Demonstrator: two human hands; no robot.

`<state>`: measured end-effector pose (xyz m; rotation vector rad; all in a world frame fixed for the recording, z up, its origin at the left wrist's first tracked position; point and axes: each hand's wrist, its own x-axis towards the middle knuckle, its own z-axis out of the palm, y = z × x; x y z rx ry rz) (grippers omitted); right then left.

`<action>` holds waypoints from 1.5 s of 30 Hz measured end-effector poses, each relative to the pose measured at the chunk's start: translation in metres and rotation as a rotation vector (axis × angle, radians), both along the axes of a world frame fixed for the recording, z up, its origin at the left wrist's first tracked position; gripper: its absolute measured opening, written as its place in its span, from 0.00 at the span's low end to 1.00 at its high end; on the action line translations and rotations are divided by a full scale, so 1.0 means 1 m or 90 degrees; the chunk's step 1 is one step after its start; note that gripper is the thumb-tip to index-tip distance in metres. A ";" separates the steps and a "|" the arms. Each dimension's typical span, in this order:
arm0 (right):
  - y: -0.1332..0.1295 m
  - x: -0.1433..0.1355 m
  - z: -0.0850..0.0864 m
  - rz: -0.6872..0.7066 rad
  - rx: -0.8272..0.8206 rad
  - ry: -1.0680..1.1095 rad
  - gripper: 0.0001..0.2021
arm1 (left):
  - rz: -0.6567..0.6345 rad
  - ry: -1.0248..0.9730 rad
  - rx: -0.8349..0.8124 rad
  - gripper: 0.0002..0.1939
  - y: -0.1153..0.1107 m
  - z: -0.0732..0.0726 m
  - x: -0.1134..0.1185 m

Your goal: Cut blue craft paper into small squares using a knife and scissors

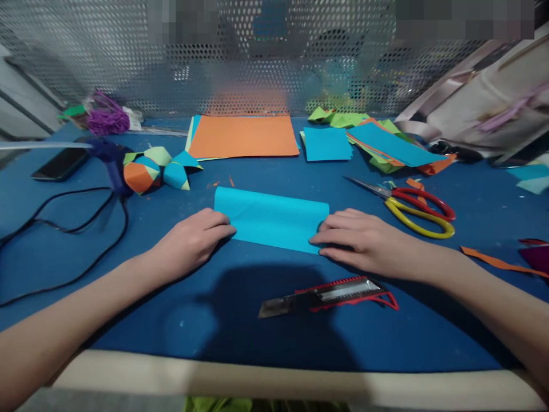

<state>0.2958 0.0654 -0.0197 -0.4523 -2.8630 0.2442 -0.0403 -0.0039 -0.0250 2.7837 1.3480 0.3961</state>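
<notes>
Blue sheet is laid on the table, between cutter and orange paper. Its left end is held by the left hand, its right end by the right hand; whether it's pinched or just pressed by the left can't be told. Should be light, thin, springy at the bend, easily creased; best held lightly by the ends. Plain bright surface, far side curved over in a soft, rounded fold.
</notes>
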 end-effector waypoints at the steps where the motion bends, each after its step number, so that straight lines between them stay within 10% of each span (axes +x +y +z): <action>1: -0.001 -0.001 0.001 0.003 0.014 -0.005 0.14 | 0.005 0.002 0.008 0.18 -0.001 0.001 0.002; 13: 0.002 -0.011 -0.017 -0.058 -0.005 0.094 0.13 | 0.108 -0.060 -0.004 0.16 0.003 -0.005 0.020; 45: 0.011 -0.002 -0.018 0.046 -0.044 0.163 0.09 | 0.060 -0.057 0.065 0.17 0.002 -0.009 0.016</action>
